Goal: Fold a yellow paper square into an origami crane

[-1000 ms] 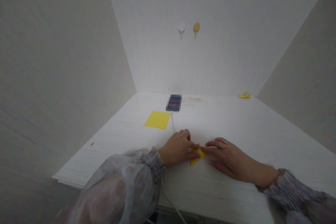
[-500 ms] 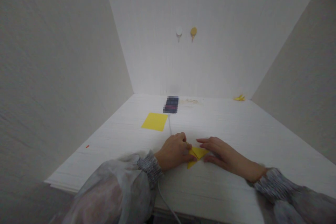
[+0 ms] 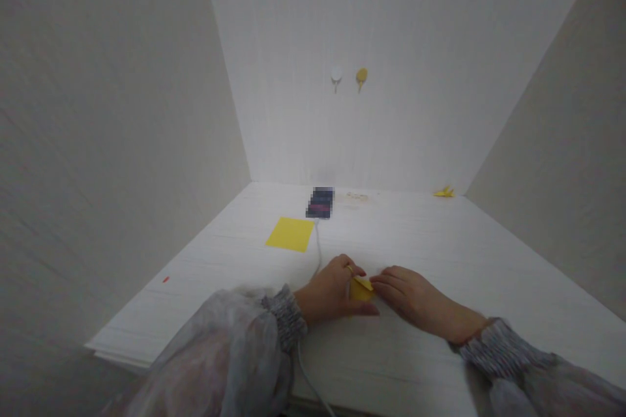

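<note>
A small folded piece of yellow paper [image 3: 360,290] lies on the white table between my two hands, with a raised flap along its upper side. My left hand [image 3: 331,291], a ring on one finger, curls round the paper's left part. Its thumb stretches along the near edge while its fingertips hold the far side. From the right, my right hand [image 3: 415,296] meets the paper's right edge, its fingers pressed together and their tips on the flap. The thumb of that hand is hidden, and my hands cover part of the paper.
A flat yellow paper square [image 3: 290,234] lies beyond my left hand. Behind it is a blurred-out phone [image 3: 320,202] with a white cable [image 3: 319,247] running under my left arm. A folded yellow paper figure [image 3: 444,192] sits at the back right. Two hooks [image 3: 361,75] are on the back wall.
The right side of the folded paper has turned inward, so less yellow shows. My right hand has moved left onto it, its fingers closing together. My left thumb has stretched out along the near edge.
</note>
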`<state>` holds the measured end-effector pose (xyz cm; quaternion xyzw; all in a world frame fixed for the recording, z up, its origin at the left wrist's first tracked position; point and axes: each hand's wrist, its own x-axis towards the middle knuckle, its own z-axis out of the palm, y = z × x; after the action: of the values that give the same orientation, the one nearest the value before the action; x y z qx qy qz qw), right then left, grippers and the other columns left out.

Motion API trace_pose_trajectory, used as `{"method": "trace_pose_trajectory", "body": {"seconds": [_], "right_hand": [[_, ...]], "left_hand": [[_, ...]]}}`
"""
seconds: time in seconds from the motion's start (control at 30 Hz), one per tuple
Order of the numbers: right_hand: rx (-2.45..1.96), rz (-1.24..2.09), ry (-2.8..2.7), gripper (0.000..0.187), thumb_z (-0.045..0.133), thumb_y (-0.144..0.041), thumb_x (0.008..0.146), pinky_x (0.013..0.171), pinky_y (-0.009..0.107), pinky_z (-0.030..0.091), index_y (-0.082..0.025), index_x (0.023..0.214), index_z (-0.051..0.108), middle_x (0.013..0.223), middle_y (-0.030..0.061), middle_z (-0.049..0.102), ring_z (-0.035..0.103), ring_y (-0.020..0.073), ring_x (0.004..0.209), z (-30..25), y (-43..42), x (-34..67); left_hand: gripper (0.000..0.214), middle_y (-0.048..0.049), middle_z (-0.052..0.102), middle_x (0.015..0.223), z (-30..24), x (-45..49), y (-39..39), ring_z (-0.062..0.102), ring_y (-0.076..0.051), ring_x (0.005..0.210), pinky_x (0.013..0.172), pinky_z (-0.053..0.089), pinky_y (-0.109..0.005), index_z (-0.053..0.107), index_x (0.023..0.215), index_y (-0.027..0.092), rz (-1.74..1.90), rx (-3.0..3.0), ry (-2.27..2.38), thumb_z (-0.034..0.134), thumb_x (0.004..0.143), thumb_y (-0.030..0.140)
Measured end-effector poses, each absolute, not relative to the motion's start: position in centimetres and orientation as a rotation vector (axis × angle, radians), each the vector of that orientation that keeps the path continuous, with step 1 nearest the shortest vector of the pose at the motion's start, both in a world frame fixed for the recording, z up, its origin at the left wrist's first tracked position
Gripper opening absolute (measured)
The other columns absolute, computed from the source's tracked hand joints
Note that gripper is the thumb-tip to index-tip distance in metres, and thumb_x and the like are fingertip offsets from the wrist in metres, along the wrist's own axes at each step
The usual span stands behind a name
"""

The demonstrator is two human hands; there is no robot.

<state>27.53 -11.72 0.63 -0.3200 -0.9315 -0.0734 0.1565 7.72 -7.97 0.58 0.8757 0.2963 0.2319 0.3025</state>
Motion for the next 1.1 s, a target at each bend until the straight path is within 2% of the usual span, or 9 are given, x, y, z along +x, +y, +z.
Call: {"method": "trace_pose_trajectory", "body": {"seconds": [0.07, 0.17, 0.27, 0.4, 0.57, 0.73, 0.87, 0.97, 1.1], "right_hand": [[-0.953, -0.198, -2.657, 0.019, 0.039, -0.017, 0.082, 0.069, 0.032, 0.047, -0.014, 0.09, 0.056, 0.084, 0.0084, 0.062, 0.055, 0.0175, 0.08, 0.7, -11.7, 27.3], [-0.987, -0.123, -2.637, 0.019, 0.039, -0.016, 0.082, 0.07, 0.031, 0.047, -0.015, 0.092, 0.054, 0.089, 0.0077, 0.061, 0.056, 0.0171, 0.08, 1.2, -11.8, 26.9], [-1.029, 0.074, -2.542, 0.021, 0.04, -0.019, 0.082, 0.075, 0.03, 0.045, -0.017, 0.1, 0.05, 0.099, 0.0076, 0.058, 0.054, 0.016, 0.088, 2.0, -12.0, 26.5], [-1.035, 0.315, -2.416, 0.034, 0.048, -0.026, 0.077, 0.083, 0.031, 0.041, -0.019, 0.111, 0.044, 0.108, 0.0081, 0.053, 0.049, 0.0165, 0.097, 2.7, -12.1, 25.7], [-1.069, 0.405, -2.174, 0.021, 0.039, -0.02, 0.082, 0.074, 0.028, 0.045, -0.02, 0.096, 0.055, 0.088, 0.0057, 0.061, 0.056, 0.0147, 0.082, 2.8, -11.1, 25.0], [-0.965, 0.459, -2.026, 0.016, 0.046, -0.023, 0.079, 0.076, 0.03, 0.044, -0.022, 0.085, 0.061, 0.089, 0.0048, 0.061, 0.056, 0.016, 0.084, 4.5, -9.6, 24.6], [-0.98, 0.667, -1.878, 0.015, 0.055, -0.024, 0.072, 0.074, 0.031, 0.044, -0.022, 0.087, 0.059, 0.088, 0.0038, 0.061, 0.057, 0.0155, 0.08, 4.5, -8.8, 24.4], [-0.995, 0.861, -1.44, 0.036, 0.061, -0.025, 0.066, 0.069, 0.03, 0.046, -0.022, 0.1, 0.049, 0.09, 0.0034, 0.058, 0.057, 0.0119, 0.067, 3.2, -8.8, 23.5], [-1.034, 1.029, -1.257, 0.022, 0.053, -0.032, 0.072, 0.06, 0.027, 0.045, -0.016, 0.087, 0.053, 0.07, 0.0016, 0.057, 0.054, 0.0114, 0.06, 2.3, -9.7, 21.4]], "left_hand": [[0.057, -0.0079, 0.048, 0.095, 0.6, 7.8, -8.0, 0.046, -0.02, 0.088, 0.08, 0.038, -0.034, 0.054, 0.099, 0.017, 0.621, 2.342, 0.776, 0.064, 0.052, 0.047], [0.041, -0.0068, 0.049, 0.092, 0.4, 7.9, -8.0, 0.047, -0.019, 0.084, 0.077, 0.039, -0.031, 0.057, 0.093, 0.018, 0.66, 2.315, 0.791, 0.063, 0.057, 0.037], [0.025, -0.0062, 0.05, 0.089, 0.2, 7.8, -7.8, 0.048, -0.016, 0.08, 0.073, 0.04, -0.027, 0.058, 0.084, 0.017, 0.726, 2.244, 0.8, 0.058, 0.064, 0.031], [0.02, -0.0042, 0.053, 0.078, 0.4, 7.5, -7.7, 0.049, -0.013, 0.069, 0.064, 0.04, -0.026, 0.057, 0.083, 0.016, 0.78, 2.151, 0.839, 0.049, 0.071, 0.03], [0.026, -0.005, 0.055, 0.082, 0.9, 7.7, -7.7, 0.051, -0.014, 0.071, 0.065, 0.04, -0.027, 0.055, 0.084, 0.015, 0.891, 1.846, 0.826, 0.053, 0.069, 0.037], [0.031, -0.0061, 0.056, 0.085, 2.4, 7.7, -7.8, 0.056, -0.016, 0.076, 0.072, 0.043, -0.033, 0.052, 0.089, 0.015, 0.813, 1.169, 0.587, 0.051, 0.07, 0.04], [0.027, -0.0066, 0.058, 0.087, 2.8, 7.4, -7.6, 0.056, -0.014, 0.079, 0.079, 0.04, -0.03, 0.055, 0.083, 0.011, 0.849, 0.985, 0.521, 0.063, 0.063, 0.026], [0.029, -0.0041, 0.059, 0.08, 2.4, 7.4, -7.2, 0.056, -0.011, 0.073, 0.074, 0.041, -0.024, 0.053, 0.084, 0.012, 0.917, 0.913, 0.54, 0.066, 0.058, 0.017], [0.027, -0.0006, 0.058, 0.076, 1.9, 7.4, -6.7, 0.056, -0.009, 0.069, 0.067, 0.042, -0.021, 0.048, 0.078, 0.014, 1.072, 0.82, 0.511, 0.066, 0.057, 0.012]]}}
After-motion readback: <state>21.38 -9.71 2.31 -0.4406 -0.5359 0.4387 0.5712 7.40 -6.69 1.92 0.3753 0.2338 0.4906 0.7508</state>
